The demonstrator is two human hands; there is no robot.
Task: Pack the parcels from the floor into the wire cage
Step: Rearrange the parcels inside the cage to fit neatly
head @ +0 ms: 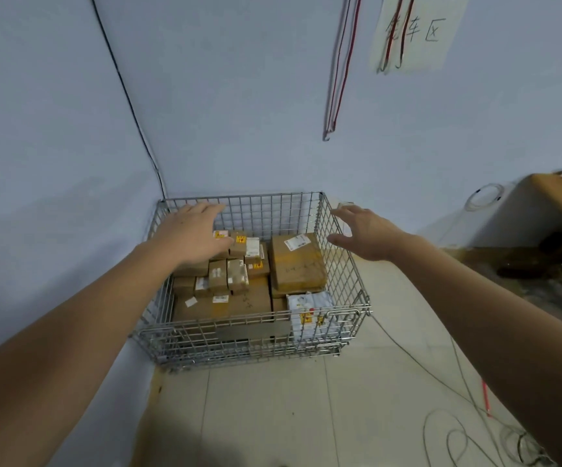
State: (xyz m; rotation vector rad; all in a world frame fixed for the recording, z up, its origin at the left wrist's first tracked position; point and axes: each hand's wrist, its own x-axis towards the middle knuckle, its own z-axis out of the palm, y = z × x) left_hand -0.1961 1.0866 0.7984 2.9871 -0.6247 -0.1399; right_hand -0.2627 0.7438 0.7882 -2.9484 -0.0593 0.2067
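A silver wire cage [343, 274] stands in the corner against the blue wall. Inside lie several brown cardboard parcels: small ones stacked at the left [227, 274], a larger flat box [296, 264] at the back right and a white bag parcel [306, 311] at the front right. My left hand [192, 232] hovers over the cage's back left, fingers straight, holding nothing. My right hand [370, 234] is spread open just outside the cage's right wall, also empty. No parcel shows on the floor.
Grey cables [441, 375] trail across the tiled floor to the right of the cage, with coils at the lower right. A wooden-topped white unit [522, 214] stands at the right. Red cords [340, 69] and a paper sign [414, 32] hang on the wall.
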